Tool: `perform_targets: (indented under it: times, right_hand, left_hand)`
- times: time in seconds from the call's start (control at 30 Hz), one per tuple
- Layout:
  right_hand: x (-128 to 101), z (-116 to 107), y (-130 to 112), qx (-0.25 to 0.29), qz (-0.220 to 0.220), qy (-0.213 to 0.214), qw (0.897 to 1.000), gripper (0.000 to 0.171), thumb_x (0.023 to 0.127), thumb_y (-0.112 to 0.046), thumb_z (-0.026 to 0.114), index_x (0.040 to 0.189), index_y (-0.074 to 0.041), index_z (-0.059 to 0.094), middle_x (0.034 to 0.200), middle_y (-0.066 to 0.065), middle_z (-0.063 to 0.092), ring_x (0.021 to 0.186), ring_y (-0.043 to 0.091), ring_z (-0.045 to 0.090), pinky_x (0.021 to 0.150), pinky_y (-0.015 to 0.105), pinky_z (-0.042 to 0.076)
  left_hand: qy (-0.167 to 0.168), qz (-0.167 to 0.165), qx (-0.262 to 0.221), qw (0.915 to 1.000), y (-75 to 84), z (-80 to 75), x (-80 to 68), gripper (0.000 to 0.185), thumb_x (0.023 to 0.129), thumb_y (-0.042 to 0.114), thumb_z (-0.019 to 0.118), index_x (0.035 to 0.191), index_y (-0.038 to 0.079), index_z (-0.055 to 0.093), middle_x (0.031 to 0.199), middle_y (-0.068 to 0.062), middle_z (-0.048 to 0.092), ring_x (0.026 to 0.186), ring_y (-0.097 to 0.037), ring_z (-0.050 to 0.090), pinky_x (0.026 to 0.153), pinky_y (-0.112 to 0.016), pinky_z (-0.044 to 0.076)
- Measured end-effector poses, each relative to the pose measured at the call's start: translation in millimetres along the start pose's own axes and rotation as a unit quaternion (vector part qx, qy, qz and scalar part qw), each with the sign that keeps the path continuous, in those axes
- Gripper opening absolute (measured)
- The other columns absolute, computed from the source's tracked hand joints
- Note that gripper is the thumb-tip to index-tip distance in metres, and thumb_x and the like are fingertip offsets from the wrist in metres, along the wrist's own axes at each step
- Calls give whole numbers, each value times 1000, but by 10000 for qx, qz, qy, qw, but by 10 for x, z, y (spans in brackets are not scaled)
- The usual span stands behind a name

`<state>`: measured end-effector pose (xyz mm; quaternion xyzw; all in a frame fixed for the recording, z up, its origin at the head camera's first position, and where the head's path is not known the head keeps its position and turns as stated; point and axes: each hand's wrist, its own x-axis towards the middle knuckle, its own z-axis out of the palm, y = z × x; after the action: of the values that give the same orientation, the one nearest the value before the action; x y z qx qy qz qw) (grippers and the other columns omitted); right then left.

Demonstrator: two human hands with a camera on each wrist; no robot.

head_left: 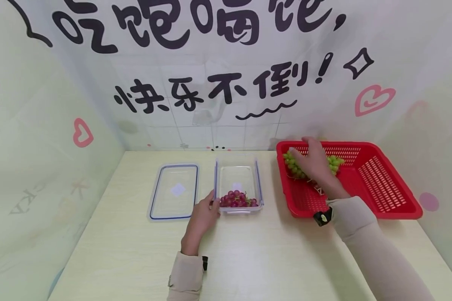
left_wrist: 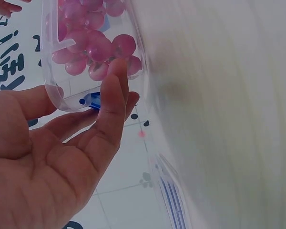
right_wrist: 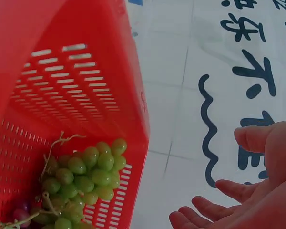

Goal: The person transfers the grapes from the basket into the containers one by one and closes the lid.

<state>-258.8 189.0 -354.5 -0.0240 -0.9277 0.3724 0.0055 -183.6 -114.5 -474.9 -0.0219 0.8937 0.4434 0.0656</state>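
Red basket (head_left: 380, 184) on the worktop (head_left: 248, 251) holds green grapes (head_left: 333, 163) under the open-fingered right hand (head_left: 314, 161), not yet gripped. Clear container (head_left: 239, 184), steadied by the flat left hand (head_left: 205, 213), already holds red grapes (head_left: 236, 200). Lid (head_left: 175, 190) lies beside. Bunch partly hidden by the hand.

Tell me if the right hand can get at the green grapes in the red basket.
Probably yes. The right hand is open just above the green grapes, inside the open-topped basket, with nothing between them.
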Motion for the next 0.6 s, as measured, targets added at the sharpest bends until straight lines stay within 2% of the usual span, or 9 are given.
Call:
perform_targets:
  times: [0.23, 0.6]
  right_hand:
    - [55, -85, 127, -126, 424, 37, 9990, 76, 99, -35, 57, 155, 2, 21, 154, 27, 29, 136, 44, 33, 106, 63, 36]
    - [161, -184, 339, -133, 1210, 288, 9921, 79, 98, -39, 57, 155, 1, 20, 150, 29, 35, 130, 46, 37, 104, 66, 37]
  left_hand:
    - [-22, -48, -2, 10000, -5, 6, 3, 52, 106, 25, 45, 152, 1, 36, 104, -14, 70, 76, -16, 69, 76, -41, 52]
    - [23, -14, 8, 10000, -7, 11, 2, 52, 106, 24, 46, 151, 1, 37, 100, -12, 70, 74, -16, 69, 73, -39, 51]
